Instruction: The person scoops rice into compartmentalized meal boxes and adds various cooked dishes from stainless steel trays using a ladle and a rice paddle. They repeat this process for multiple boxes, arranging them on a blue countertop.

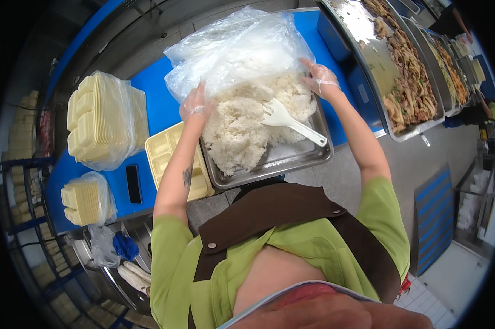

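A steel tray (288,162) in front of me holds a mound of cooked white rice (237,131). On the rice lies a white plastic rice paddle (290,121), its slotted head resting on the mound and its handle toward the tray's near right corner. Clear plastic film (243,49) is bunched over the far part of the rice and tray. My left hand (196,105), in a clear disposable glove, grips the film's near left edge. Gloved the same way, my right hand (321,80) pinches its right edge. A compartment tray of pale yellow plastic (161,148) lies partly under my left forearm.
Stacked yellow compartment trays (83,119) and a smaller stack (81,201), both partly bagged, stand left on the blue table (153,84). Between them and me lies a black phone (134,184). A large steel pan of cooked meat (411,78) stands at right; other people work beyond it.
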Available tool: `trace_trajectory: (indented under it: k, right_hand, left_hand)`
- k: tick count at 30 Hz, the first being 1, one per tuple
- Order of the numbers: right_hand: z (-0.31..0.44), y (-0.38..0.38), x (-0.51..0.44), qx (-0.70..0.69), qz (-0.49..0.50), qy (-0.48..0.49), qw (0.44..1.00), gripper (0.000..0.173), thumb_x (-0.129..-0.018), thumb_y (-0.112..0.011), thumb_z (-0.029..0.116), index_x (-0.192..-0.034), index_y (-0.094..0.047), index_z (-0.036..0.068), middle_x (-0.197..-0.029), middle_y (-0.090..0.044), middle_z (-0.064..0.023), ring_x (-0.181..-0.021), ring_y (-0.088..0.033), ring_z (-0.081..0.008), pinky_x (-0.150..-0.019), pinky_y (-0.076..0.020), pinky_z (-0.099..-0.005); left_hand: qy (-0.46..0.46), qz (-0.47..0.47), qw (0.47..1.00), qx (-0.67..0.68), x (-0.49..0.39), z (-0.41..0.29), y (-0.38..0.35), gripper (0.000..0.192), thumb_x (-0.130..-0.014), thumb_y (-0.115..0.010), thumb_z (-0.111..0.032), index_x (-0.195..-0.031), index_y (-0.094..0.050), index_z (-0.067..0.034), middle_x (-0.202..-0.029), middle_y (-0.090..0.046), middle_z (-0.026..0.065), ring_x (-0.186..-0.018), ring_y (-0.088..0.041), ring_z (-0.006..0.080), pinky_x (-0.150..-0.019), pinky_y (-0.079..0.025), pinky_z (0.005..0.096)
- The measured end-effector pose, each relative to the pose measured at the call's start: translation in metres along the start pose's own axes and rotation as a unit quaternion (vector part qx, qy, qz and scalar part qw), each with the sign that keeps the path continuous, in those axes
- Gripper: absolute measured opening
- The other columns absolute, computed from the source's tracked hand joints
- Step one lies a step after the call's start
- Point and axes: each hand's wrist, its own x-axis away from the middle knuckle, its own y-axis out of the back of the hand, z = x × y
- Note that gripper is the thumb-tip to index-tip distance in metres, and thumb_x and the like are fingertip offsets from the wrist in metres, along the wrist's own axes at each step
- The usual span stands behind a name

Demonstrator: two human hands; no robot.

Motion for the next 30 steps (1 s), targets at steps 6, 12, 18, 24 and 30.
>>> trace_trajectory:
  k: [6, 12, 18, 24, 30]
  right_hand:
    - [0.007, -0.028, -0.072, 0.112, 0.013, 0.03, 0.993, 0.048, -0.081, -0.061, 0.027, -0.128, -0.05, 0.026, -0.1, -0.066, -0.0104, -0.092, -0.061, -0.0319, -0.079, -0.0493, -0.0413]
    - [0.023, -0.033, -0.122, 0.027, -0.062, -0.002, 0.998, 0.048, -0.082, -0.058, 0.031, -0.129, -0.049, 0.028, -0.115, -0.062, -0.0119, -0.104, -0.06, -0.0327, -0.085, -0.0493, -0.0415]
    - [0.04, -0.008, -0.058, 0.072, 0.009, -0.015, 0.997, 0.062, -0.083, -0.057, 0.025, -0.14, -0.035, 0.023, -0.106, -0.064, -0.0155, -0.088, -0.064, -0.0318, -0.075, -0.0525, -0.0417]
    - [0.054, 0.011, 0.083, 0.227, 0.26, 0.076, 0.936, 0.062, -0.083, -0.059, 0.038, -0.138, -0.039, 0.019, -0.096, -0.064, -0.0181, -0.089, -0.064, -0.0301, -0.073, -0.0511, -0.0385]
    - [0.074, -0.013, 0.116, 0.183, 0.254, 0.015, 0.95, 0.064, -0.085, -0.048, 0.011, -0.145, -0.027, 0.023, -0.104, -0.064, -0.0151, -0.097, -0.063, -0.0295, -0.078, -0.0486, -0.0378]
  left_hand:
    - [0.128, 0.112, 0.984, -0.047, -0.069, 0.019, -0.011, 0.045, -0.084, -0.054, -0.032, -0.128, -0.051, -0.02, -0.109, -0.063, 0.0122, -0.1, -0.061, 0.0313, -0.084, -0.049, 0.0407]
    - [0.029, -0.177, 0.982, 0.056, -0.089, 0.027, -0.008, 0.052, -0.083, -0.054, -0.037, -0.127, -0.05, -0.01, -0.12, -0.059, 0.0127, -0.107, -0.058, 0.0337, -0.09, -0.046, 0.0406]
    - [-0.054, -0.013, 0.984, 0.169, -0.085, 0.046, -0.031, 0.08, -0.08, -0.06, -0.034, -0.145, -0.022, -0.007, -0.137, -0.043, 0.0225, -0.12, -0.049, 0.0349, -0.098, -0.04, 0.039]
    - [-0.017, -0.023, 0.988, 0.151, -0.057, 0.041, -0.007, 0.082, -0.078, -0.059, -0.024, -0.147, -0.015, -0.013, -0.142, -0.038, 0.0184, -0.118, -0.05, 0.0346, -0.095, -0.042, 0.0382]
    - [-0.023, -0.046, 0.984, 0.173, -0.022, 0.042, 0.018, 0.072, -0.078, -0.058, -0.024, -0.142, -0.029, -0.013, -0.114, -0.057, 0.0153, -0.094, -0.06, 0.031, -0.082, -0.047, 0.0398]
